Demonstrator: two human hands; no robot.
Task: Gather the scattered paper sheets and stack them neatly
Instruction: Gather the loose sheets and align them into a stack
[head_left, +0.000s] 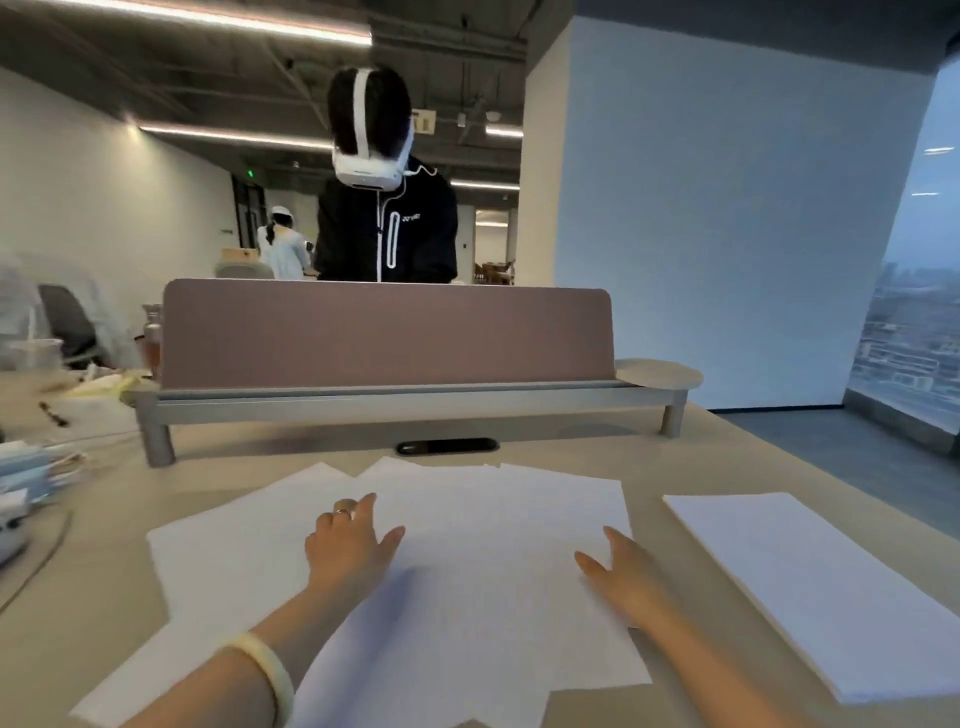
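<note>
Beige desk (727, 452) held loose sheets (493, 519), fanned and overlapping, just left of squared stack (810, 587). Left hand (348, 545) and right hand (623, 571) lay flat on them, fingers straight, gripping nothing. Best approach: sweep edges inward, light pressure, no creasing.

Surroundings at the desk station, head view.
Beige desk (727, 457); mauve divider panel (384, 332) upright on a grey rail (405, 405), black oval grommet (447, 447) just in front of it. Behind the panel, a person (387, 234) in a black jacket wearing a white headset (370, 174). Plastic cup (34, 356) and pen (53, 414) far left; window (914, 338) with city view right.
</note>
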